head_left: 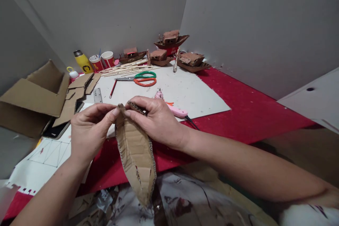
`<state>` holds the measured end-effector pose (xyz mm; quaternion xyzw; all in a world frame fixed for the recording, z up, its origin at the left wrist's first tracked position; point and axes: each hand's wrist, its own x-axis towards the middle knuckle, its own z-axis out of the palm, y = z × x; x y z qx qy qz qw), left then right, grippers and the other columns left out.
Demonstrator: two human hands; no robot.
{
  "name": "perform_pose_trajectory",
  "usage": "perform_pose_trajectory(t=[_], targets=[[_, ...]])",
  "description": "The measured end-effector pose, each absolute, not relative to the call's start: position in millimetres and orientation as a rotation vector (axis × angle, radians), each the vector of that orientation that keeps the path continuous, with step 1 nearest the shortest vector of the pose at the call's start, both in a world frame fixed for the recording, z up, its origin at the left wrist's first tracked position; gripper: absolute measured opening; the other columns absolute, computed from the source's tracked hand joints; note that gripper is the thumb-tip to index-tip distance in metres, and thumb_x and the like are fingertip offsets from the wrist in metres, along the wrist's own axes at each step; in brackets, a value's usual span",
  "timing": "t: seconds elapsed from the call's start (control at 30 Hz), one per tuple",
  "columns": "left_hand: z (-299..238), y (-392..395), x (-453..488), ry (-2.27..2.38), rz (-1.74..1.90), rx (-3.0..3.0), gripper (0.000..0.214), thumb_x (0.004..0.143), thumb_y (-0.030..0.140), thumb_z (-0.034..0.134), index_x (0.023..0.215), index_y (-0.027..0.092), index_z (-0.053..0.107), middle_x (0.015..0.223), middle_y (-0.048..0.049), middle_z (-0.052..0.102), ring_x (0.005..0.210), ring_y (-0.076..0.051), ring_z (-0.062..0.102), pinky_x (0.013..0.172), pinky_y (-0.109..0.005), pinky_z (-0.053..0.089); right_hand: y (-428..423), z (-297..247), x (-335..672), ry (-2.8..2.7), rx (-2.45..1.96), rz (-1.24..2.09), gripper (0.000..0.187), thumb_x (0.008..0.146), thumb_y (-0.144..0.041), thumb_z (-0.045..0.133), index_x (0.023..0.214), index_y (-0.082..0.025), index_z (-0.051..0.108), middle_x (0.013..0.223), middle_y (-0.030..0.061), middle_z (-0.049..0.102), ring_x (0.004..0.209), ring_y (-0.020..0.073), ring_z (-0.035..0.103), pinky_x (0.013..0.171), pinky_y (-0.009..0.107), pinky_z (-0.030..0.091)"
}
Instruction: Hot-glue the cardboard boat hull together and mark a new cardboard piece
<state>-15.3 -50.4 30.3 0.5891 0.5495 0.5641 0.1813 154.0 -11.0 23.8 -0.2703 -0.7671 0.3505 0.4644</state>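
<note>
A boat-shaped cardboard hull with creased walls and corrugated edges hangs between my hands, over the table's front edge. My left hand pinches its far tip from the left, thumb on the inner face. From the right, my right hand grips the same end, thumb inside and fingers behind the wall. A dark slit shows in the hull's near part. Just beyond my right hand lies a pink glue gun, partly hidden by that hand.
Scissors, a pencil, a ruler and thin sticks lie behind my hands. Several model boats stand at the back. On the left are a cardboard box, cardboard pieces, a phone, cups and a yellow bottle.
</note>
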Motion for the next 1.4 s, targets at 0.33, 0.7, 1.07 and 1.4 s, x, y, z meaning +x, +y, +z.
perform_pose_trajectory(t=[0.33,0.7,1.07,1.4], targets=[[25,-45,-20,1.465,1.536,1.658,0.009,0.074,0.029,0.078,0.08,0.024,0.074,0.08,0.0007,0.075,0.071,-0.015,0.07,0.067,-0.026,0.058,-8,26,155,-1.796,-0.616,1.057,0.015,0.088,-0.019,0.058,0.074,-0.015,0.059,0.069,-0.0042,0.054,0.07,0.0098,0.049,0.067,0.022,0.038],[28,-43,-19,1.288,1.526,1.359,0.016,0.069,0.022,0.083,0.08,0.019,0.072,0.074,0.0029,0.073,0.069,-0.009,0.065,0.068,-0.018,0.053,-8,25,155,-1.798,-0.632,0.965,0.012,0.089,-0.018,0.058,0.078,-0.015,0.062,0.074,-0.0029,0.061,0.074,0.0109,0.056,0.073,0.022,0.042],[24,-42,-15,1.262,1.526,1.405,0.01,0.072,0.022,0.081,0.08,0.022,0.075,0.081,0.0007,0.076,0.074,-0.011,0.068,0.072,-0.02,0.053,-8,23,154,-1.712,-0.626,1.06,0.013,0.086,-0.014,0.059,0.073,-0.014,0.061,0.069,-0.0041,0.056,0.071,0.0093,0.052,0.065,0.02,0.04],[23,-38,-15,1.221,1.53,1.318,0.014,0.069,0.021,0.083,0.079,0.02,0.073,0.076,0.0033,0.073,0.069,-0.007,0.064,0.07,-0.017,0.052,-7,25,154,-1.672,-0.685,1.082,0.008,0.081,-0.013,0.062,0.073,-0.013,0.063,0.065,-0.0053,0.053,0.066,0.0083,0.048,0.061,0.019,0.037]])
